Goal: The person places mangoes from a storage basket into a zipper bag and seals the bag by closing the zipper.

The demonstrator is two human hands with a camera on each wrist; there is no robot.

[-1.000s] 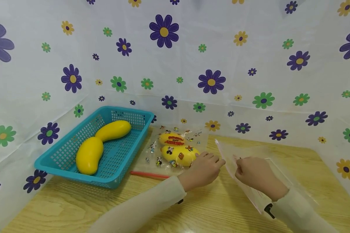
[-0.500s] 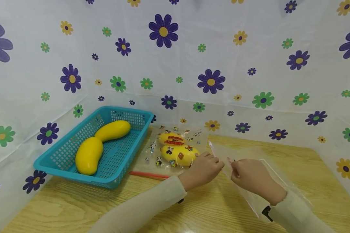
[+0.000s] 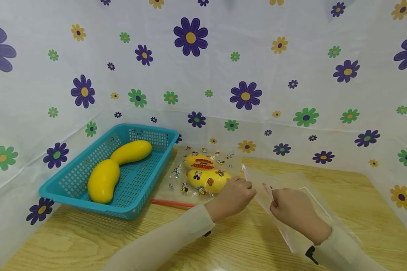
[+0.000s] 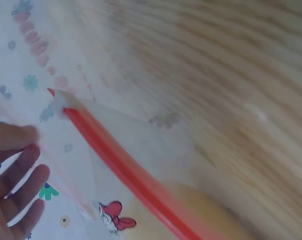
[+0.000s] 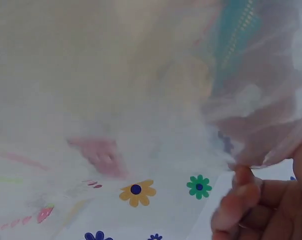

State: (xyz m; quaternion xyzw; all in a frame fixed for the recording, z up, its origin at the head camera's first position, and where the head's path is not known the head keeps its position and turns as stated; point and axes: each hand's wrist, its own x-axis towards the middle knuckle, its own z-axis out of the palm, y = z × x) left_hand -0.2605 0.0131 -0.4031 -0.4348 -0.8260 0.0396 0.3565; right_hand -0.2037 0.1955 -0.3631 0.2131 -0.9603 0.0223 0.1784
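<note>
A clear plastic zip bag (image 3: 285, 180) with a pink edge stands tilted between the two hands. The left hand (image 3: 234, 195) pinches its edge on the left side. In the left wrist view thumb and forefinger meet on the film while the other fingers curl loosely. The right hand (image 3: 296, 210), fingers curled, grips the bag's other side, and film fills most of the right wrist view, pinched at the fingertips (image 5: 243, 175). Behind the left hand lies a printed clear bag (image 3: 176, 188) with two yellow mangoes (image 3: 207, 180) inside and a red zip strip (image 3: 171, 203).
A blue-green plastic basket (image 3: 139, 203) at the left holds two more yellow mangoes (image 3: 103, 180). Everything rests on a wood-grain table (image 3: 71, 241). Flower-printed white sheeting (image 3: 207, 71) rises behind and at both sides.
Both hands and the held bag have shifted slightly left and toward the person. The basket, the printed bag and the mangoes have not moved.
</note>
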